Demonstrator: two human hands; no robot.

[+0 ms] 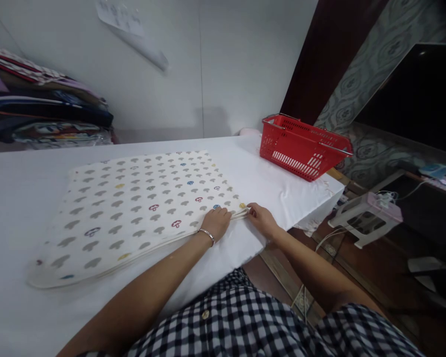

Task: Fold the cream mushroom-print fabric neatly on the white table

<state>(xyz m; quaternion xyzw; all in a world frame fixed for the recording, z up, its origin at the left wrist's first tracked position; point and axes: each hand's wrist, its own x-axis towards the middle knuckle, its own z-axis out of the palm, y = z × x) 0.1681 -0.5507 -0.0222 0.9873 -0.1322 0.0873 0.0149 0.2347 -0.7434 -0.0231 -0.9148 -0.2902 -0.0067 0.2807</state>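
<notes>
A folded white cloth (pixel 141 198) printed with grey mushroom shapes and a few coloured ones lies spread over the table, its layered edge facing me. My left hand (pixel 216 223), with a bracelet at the wrist, rests over this near edge close to the right corner. Its fingers are together and bent onto the cloth, and the thumb is hidden. At the corner itself, my right hand (pixel 260 219) pinches the layers between thumb and fingers. A small loop of fabric shows between the two hands.
A red plastic basket (pixel 301 148) with metal handles stands at the table's back right. Folded fabrics (pixel 48 109) are stacked at the back left. Beyond the right edge of the white-covered table (pixel 241 153) is a white stool (pixel 371 213) with cables on it.
</notes>
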